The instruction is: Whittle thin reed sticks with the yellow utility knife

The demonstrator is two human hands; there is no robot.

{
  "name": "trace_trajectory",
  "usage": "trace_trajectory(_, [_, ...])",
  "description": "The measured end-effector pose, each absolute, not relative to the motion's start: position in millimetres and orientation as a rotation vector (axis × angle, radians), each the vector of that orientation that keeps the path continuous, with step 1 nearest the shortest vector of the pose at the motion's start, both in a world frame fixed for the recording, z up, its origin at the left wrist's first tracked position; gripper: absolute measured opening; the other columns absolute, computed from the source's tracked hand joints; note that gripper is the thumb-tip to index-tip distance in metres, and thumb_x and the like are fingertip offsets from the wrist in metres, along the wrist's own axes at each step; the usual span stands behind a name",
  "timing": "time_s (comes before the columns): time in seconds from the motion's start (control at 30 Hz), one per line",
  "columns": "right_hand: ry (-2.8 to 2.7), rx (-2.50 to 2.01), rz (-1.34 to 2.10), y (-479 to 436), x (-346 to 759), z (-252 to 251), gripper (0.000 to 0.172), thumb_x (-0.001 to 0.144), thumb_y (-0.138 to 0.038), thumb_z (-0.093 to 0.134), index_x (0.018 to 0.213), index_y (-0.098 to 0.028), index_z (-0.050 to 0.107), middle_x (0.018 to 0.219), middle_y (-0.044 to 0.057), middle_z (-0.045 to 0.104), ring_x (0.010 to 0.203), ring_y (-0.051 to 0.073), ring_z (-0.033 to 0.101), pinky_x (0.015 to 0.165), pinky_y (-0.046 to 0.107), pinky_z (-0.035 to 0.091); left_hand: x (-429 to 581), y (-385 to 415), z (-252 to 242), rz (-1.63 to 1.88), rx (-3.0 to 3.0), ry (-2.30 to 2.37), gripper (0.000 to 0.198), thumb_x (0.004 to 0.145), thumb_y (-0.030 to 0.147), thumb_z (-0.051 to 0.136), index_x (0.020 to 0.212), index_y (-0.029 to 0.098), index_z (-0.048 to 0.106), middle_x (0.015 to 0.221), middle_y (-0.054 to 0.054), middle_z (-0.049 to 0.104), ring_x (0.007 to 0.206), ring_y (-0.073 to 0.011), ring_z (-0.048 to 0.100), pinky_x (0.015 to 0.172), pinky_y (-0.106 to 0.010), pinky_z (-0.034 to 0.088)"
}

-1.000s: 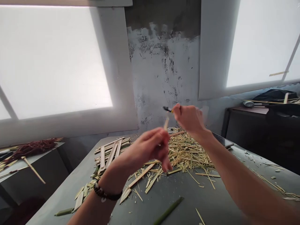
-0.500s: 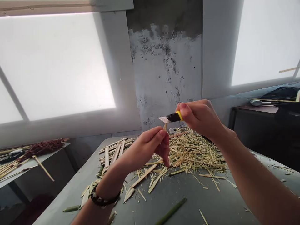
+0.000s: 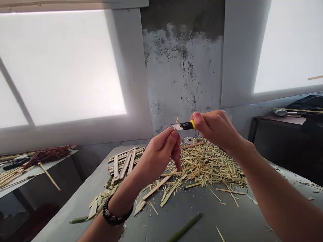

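Note:
In my right hand (image 3: pixel 214 127) is a utility knife (image 3: pixel 186 125) with a black and yellow handle, its blade pointing left. My left hand (image 3: pixel 165 146) pinches a thin bamboo strip (image 3: pixel 177 120) upright between thumb and fingers, and a beaded bracelet (image 3: pixel 116 215) circles that wrist. The blade lies against the strip just above my left thumb, and the strip's tip sticks up past it. Fingers hide the strip's lower part. Below and behind the hands, a heap of bamboo shavings (image 3: pixel 209 164) covers the far part of the grey table (image 3: pixel 151 232).
Split bamboo slats (image 3: pixel 123 163) are stacked at the table's far left. A green bamboo piece (image 3: pixel 185 228) lies near the front. To the left, a side table (image 3: pixel 68 158) carries sticks and brown cord (image 3: pixel 50 155); a dark cabinet (image 3: pixel 275 134) stands on the right.
The blade has shifted slightly left and up along the strip, and more of the strip's tip shows above it. My left hand has risen a little. The whole view has moved slightly.

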State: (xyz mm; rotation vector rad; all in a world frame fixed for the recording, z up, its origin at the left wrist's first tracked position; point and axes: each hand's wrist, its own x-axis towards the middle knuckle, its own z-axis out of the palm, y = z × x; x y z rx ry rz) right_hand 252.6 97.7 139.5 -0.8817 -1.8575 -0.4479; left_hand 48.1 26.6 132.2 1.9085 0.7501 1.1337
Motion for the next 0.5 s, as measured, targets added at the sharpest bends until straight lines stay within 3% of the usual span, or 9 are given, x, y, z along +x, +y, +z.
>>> trace_trajectory(0.23, [-1.723, -1.151, -0.505, 128.8, 238.2, 122.6, 0.054, 0.100, -0.038, 0.029, 0.060, -0.018, 0.059, 0.051, 0.003, 0.050, 0.048, 0.013, 0.038, 0.056, 0.030, 0.023, 45.4, 37.8, 126.4, 1.030, 1.694, 0.640, 0.033, 0.106, 0.043, 0.041, 0.080, 0.022, 0.043, 0.056, 0.011, 0.041, 0.042, -0.0077, 0.054, 0.064, -0.031, 0.061])
trace_trajectory(0.4, [-1.361, -1.560, -0.338, 155.0, 290.9, 134.0, 0.054, 0.101, -0.035, 0.030, 0.059, -0.019, 0.061, 0.055, 0.009, 0.055, 0.054, 0.020, 0.050, 0.059, 0.033, 0.030, 58.8, 12.7, 125.5, 0.413, 1.816, 0.640, 0.031, 0.101, 0.044, 0.053, 0.082, 0.020, 0.052, 0.060, 0.006, 0.053, 0.046, -0.0082, 0.058, 0.055, -0.022, 0.052])
trace_trajectory(0.5, [-1.229, -1.283, -0.218, 140.3, 318.0, 148.6, 0.060, 0.103, -0.039, 0.027, 0.055, -0.022, 0.058, 0.056, 0.007, 0.057, 0.057, 0.019, 0.053, 0.059, 0.034, 0.036, 62.5, 9.7, 125.8, 0.522, 1.780, 0.703, 0.033, 0.105, 0.044, 0.044, 0.087, 0.018, 0.054, 0.070, 0.002, 0.058, 0.055, -0.0097, 0.064, 0.058, -0.022, 0.053])
